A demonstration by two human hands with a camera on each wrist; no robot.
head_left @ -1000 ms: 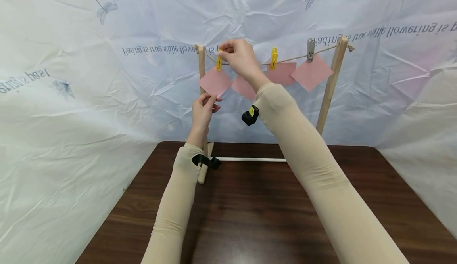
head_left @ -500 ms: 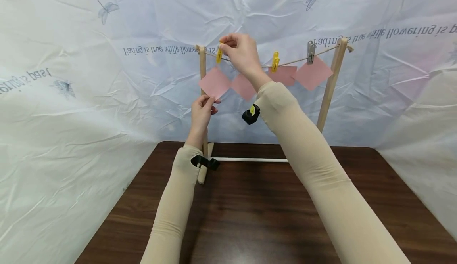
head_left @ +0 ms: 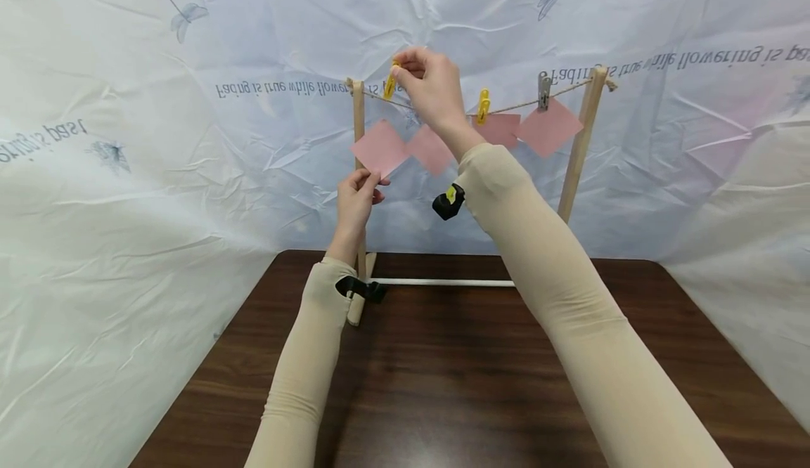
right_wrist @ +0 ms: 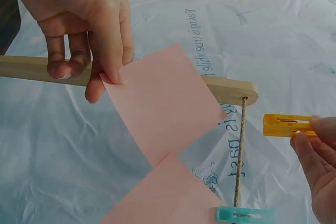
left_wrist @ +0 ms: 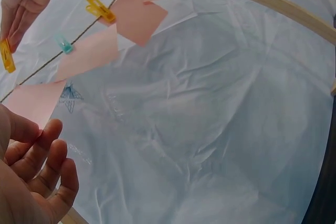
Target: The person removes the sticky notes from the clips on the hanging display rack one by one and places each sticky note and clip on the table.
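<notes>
Between thumb and fingers, my left hand (head_left: pixel 356 197) pinches the lower corner of a pink paper square (head_left: pixel 381 149) in front of the left post. My right hand (head_left: pixel 435 92) holds a yellow clothespin (right_wrist: pixel 286 125) by its end, above the rope (head_left: pixel 400 105) and apart from both rope and paper. In the right wrist view the held paper's upper corner is free of any clip. Three more pink papers hang along the rope, held by a teal clothespin (left_wrist: pixel 64 44), another yellow clothespin (head_left: pixel 484 106) and a grey clothespin (head_left: pixel 544 92). My right hand hides the teal one in the head view.
The rope runs between a left wooden post (head_left: pixel 358 113) and a right wooden post (head_left: pixel 581 143). A white bar (head_left: pixel 443 282) joins the stand low down on the dark wooden table (head_left: pixel 430 369). Printed white sheeting (head_left: pixel 304 25) surrounds the table.
My right hand has lifted the yellow clothespin up off the rope and the paper's top corner. The left hand, still pinching the paper, has hardly moved.
</notes>
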